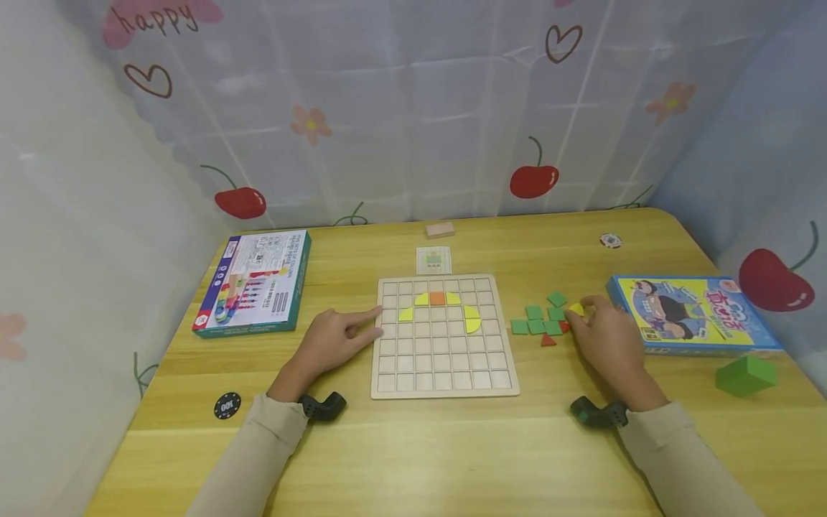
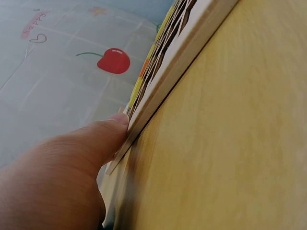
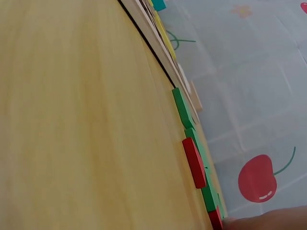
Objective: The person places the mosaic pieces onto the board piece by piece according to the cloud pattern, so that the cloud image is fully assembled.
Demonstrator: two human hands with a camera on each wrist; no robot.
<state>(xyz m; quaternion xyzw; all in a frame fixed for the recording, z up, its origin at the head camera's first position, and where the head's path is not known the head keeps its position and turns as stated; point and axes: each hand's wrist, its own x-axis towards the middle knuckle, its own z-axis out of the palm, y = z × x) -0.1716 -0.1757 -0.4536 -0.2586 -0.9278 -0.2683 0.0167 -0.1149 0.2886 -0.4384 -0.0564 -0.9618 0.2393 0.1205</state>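
**Head view: two hands at a wooden grid board on a counter**

Head view. Wooden grid board (image 1: 444, 337), centre of the counter (image 1: 452, 452); upper rows carry yellow curved pieces (image 1: 472, 318) around one orange square (image 1: 437, 299).

Left hand (image 1: 336, 341): lies flat on the counter against the board's left edge, fingers straight, index finger touching the rim. The grip is loose and holds nothing. Left wrist view confirms a fingertip (image 2: 115, 125) pressed to the board's edge (image 2: 163, 81).

Right hand (image 1: 610, 341): right of the board, fingers curled over a small yellow piece (image 1: 576, 309), pinching it at the fingertips. It sits at the right end of a cluster of loose pieces.

Loose pieces: green squares (image 1: 536, 321) in a group between the board and the right hand; red triangle (image 1: 548, 340) just below them. Right wrist view shows green pieces (image 3: 183, 108) and a red piece (image 3: 194, 163) edge-on, lined up on the counter.

Other items:
- Small pattern card (image 1: 433, 260), just beyond the board's far edge.
- Wooden block (image 1: 440, 230), near the far edge.
- Box with coloured print (image 1: 255, 283), left side.
- Blue box (image 1: 694, 314), right side, beside the right hand.
- Green block (image 1: 746, 375), near the right edge.
- Black chip (image 1: 227, 406), near left corner; pale chip (image 1: 610, 240), far right.
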